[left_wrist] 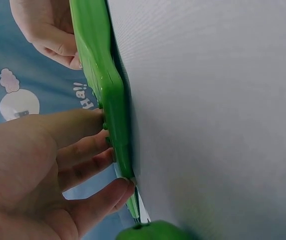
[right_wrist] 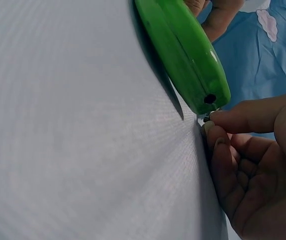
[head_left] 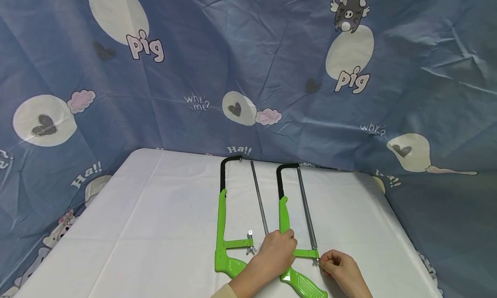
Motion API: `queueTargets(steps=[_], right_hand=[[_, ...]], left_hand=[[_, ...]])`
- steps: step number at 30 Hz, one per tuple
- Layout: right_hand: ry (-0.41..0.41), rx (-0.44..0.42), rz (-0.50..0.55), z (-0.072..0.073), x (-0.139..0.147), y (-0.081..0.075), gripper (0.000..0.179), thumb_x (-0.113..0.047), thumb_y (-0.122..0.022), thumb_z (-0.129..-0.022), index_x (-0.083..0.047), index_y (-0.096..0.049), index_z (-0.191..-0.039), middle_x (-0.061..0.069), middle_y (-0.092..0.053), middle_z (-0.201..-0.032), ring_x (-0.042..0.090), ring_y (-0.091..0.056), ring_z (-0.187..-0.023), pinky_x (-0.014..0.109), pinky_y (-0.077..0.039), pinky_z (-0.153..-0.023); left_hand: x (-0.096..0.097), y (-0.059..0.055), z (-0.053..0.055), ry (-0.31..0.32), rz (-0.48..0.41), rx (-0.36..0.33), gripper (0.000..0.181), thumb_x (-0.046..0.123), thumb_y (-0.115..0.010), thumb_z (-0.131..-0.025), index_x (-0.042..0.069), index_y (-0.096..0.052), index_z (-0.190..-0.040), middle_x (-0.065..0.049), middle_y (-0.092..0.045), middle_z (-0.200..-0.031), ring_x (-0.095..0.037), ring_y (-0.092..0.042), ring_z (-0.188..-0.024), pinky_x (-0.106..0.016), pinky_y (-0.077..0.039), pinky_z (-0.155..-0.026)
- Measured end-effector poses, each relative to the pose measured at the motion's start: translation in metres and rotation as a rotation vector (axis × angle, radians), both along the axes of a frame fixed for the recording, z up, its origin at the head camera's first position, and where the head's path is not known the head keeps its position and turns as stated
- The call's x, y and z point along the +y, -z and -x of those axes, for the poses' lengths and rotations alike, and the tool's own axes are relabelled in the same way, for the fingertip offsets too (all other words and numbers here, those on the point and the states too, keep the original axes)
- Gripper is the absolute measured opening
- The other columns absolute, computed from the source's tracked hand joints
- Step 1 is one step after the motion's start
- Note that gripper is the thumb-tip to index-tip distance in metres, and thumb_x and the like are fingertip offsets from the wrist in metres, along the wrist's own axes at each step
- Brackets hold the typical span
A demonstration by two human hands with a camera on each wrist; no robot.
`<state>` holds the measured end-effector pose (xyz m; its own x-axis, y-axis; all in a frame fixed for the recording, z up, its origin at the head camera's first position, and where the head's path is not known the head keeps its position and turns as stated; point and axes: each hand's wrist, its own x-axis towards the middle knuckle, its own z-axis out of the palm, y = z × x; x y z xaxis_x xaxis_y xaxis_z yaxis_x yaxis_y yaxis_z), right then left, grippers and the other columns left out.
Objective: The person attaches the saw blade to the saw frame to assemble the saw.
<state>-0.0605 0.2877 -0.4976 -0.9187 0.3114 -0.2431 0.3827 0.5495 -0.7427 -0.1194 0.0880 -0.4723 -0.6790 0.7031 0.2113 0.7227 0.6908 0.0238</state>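
A green-handled hacksaw (head_left: 284, 214) lies on the white table with a grey blade (head_left: 306, 205) along its open side. My left hand (head_left: 275, 252) grips its green frame just above the handle; in the left wrist view, thumb and fingertips meet the green frame (left_wrist: 113, 95). At the handle end of the blade, my right hand (head_left: 341, 270) pinches the small metal wing nut (head_left: 315, 261) between thumb and fingers. The right wrist view shows this pinch beside the butt of the green handle (right_wrist: 188, 55), with the nut mostly hidden by fingertips.
Left of my left hand lies a second green hacksaw (head_left: 220, 220) with no blade across it, its wing nut (head_left: 251, 248) showing. A loose blade (head_left: 258, 190) lies between the two saws. Blue printed cloth (head_left: 256, 52) hangs behind the white table (head_left: 147, 229).
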Motion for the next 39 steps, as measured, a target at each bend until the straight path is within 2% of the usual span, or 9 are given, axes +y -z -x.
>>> queueTargets(steps=[19, 27, 39], right_hand=[[-0.012, -0.001, -0.009, -0.0006, -0.0025, -0.0024, 0.005, -0.006, -0.067, -0.082, -0.002, -0.069, -0.08, 0.002, -0.059, -0.063, 0.015, -0.05, -0.058, 0.025, -0.041, -0.05], [-0.016, 0.002, -0.017, -0.0008, -0.0003, 0.0016, 0.006, -0.007, -0.067, -0.082, -0.002, -0.071, -0.081, 0.002, -0.06, -0.064, 0.014, -0.05, -0.058, 0.025, -0.042, -0.05], [0.001, -0.018, 0.002, 0.0005, -0.0005, 0.0013, 0.007, -0.005, -0.068, -0.083, 0.001, -0.073, -0.085, 0.003, -0.063, -0.067, 0.016, -0.053, -0.061, 0.026, -0.045, -0.052]], left_hand=[[0.0006, -0.0014, -0.0001, -0.009, -0.007, -0.021, 0.021, 0.034, -0.077, -0.082, 0.015, -0.076, -0.09, 0.005, -0.059, -0.081, -0.011, -0.051, -0.06, -0.019, -0.045, -0.048], [-0.0003, -0.0016, -0.0007, -0.004, -0.011, -0.024, 0.022, 0.036, -0.078, -0.082, 0.015, -0.076, -0.09, 0.005, -0.059, -0.081, -0.011, -0.051, -0.06, -0.019, -0.045, -0.049], [0.0004, 0.0, -0.0005, -0.008, 0.011, 0.001, 0.021, 0.036, -0.077, -0.082, 0.016, -0.076, -0.088, 0.005, -0.058, -0.08, -0.011, -0.049, -0.059, -0.019, -0.043, -0.047]])
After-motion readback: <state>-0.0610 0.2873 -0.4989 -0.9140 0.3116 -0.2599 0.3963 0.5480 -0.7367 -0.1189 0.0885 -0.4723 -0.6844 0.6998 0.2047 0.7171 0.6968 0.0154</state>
